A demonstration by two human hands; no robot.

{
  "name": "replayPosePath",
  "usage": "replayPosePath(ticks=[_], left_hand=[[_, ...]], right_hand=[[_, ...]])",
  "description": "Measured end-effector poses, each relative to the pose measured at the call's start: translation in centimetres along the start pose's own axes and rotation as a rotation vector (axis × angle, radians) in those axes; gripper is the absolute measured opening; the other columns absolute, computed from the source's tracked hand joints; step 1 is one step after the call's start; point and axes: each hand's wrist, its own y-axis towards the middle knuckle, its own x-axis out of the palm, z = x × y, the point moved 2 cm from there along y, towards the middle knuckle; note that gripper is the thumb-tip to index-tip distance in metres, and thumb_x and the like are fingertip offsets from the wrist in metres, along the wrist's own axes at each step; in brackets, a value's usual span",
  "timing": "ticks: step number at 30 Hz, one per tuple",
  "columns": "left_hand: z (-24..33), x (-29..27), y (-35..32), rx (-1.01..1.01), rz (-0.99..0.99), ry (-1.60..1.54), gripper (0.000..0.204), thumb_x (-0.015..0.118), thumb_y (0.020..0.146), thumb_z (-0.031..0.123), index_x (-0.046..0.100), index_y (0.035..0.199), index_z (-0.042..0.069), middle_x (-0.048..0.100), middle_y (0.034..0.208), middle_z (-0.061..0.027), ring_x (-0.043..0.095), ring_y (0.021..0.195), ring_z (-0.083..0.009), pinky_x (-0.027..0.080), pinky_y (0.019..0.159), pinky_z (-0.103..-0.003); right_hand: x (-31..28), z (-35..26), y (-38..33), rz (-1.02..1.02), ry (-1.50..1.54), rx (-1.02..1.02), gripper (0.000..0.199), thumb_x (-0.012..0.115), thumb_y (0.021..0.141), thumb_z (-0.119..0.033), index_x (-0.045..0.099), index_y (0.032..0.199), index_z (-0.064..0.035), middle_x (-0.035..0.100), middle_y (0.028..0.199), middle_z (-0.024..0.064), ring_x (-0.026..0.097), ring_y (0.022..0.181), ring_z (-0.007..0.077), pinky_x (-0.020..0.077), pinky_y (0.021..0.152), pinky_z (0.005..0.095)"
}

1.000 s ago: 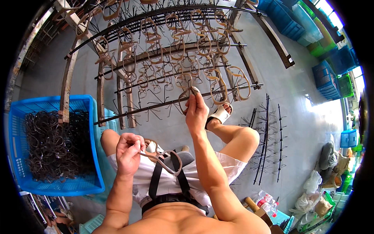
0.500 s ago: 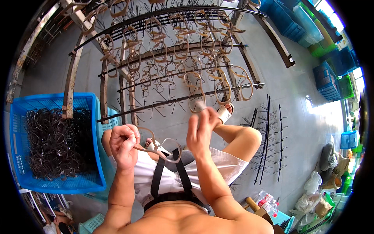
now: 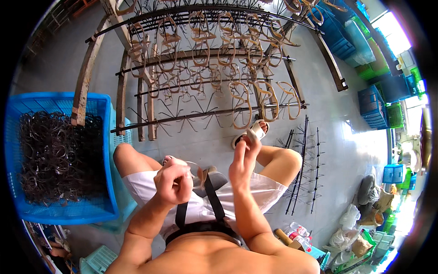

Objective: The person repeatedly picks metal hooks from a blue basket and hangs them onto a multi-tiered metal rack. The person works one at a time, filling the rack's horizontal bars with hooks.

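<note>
My left hand (image 3: pixel 174 181) is closed in front of my lap. From its fingers a thin, pale beige looped frame (image 3: pixel 199 173) sticks out to the right, blurred and partly lost against the shorts. To the right of it, my right hand (image 3: pixel 245 162) is raised with its fingers pressed together. Something pale shows at those fingertips, too smeared to tell whether it is held or worn. Similar figure-eight beige frames (image 3: pixel 266 101) hang on the lowest black rod (image 3: pixel 182 119) of the rack ahead, at its right end; wire prongs further left on that rod are bare.
A blue crate (image 3: pixel 109 182) of tangled dark loops stands at my left. Wooden rack legs (image 3: pixel 86 77) rise ahead. Spare pronged rods (image 3: pixel 301 169) lie on the floor at right, with plastic bottles (image 3: pixel 301 235) nearer me. Blue crates (image 3: pixel 372 107) stand further right.
My left hand has moved right, toward my middle, carrying the looped frame. My right hand has shifted slightly right and down. The view has turned a little.
</note>
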Motion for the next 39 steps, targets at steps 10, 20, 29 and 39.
replayPosePath(ticks=[10,20,29,39], left_hand=[[-1.6,7.9,1.8,0.374,0.074,-0.005,0.027,0.054,0.076,-0.008,0.047,0.101,0.0,0.05,0.08,-0.0091,0.053,0.076,-0.0241,0.049,0.059,-0.035],[-5.3,11.8,0.7,-0.446,0.091,-0.127,0.029,0.061,0.084,0.01,0.047,0.109,0.003,0.05,0.093,-0.0099,0.05,0.086,-0.0181,0.04,0.079,-0.032],[-9.4,16.1,3.5,-0.832,0.302,-0.367,0.024,0.061,0.087,0.008,0.056,0.108,-0.004,0.062,0.091,-0.0037,0.057,0.082,-0.0081,0.047,0.075,-0.022],[-9.9,15.2,4.0,-0.692,0.108,0.072,0.011,0.058,0.087,0.008,0.059,0.085,-0.003,0.056,0.066,-0.0094,0.058,0.055,-0.0154,0.044,0.05,-0.027]], right_hand=[[-3.3,1.3,-1.8,-0.307,0.978,0.874,0.046,0.04,0.096,-0.042,0.042,0.127,-0.0076,0.053,0.114,0.0042,0.048,0.109,0.015,0.0396,0.091,0.0318],[-6.5,1.4,2.7,0.008,0.893,0.109,0.025,0.037,0.097,-0.009,0.043,0.119,0.0,0.056,0.087,0.0107,0.061,0.074,0.0207,0.0541,0.066,0.0357],[-0.6,6.0,6.5,0.027,0.074,0.015,0.02,0.042,0.091,-0.001,0.052,0.109,-0.0006,0.055,0.083,0.0042,0.053,0.063,0.0094,0.0442,0.053,0.0216],[-0.9,4.8,7.1,-0.083,0.076,0.21,0.017,0.05,0.085,0.003,0.058,0.1,0.0045,0.053,0.083,0.0098,0.056,0.068,0.0158,0.0458,0.057,0.026]])
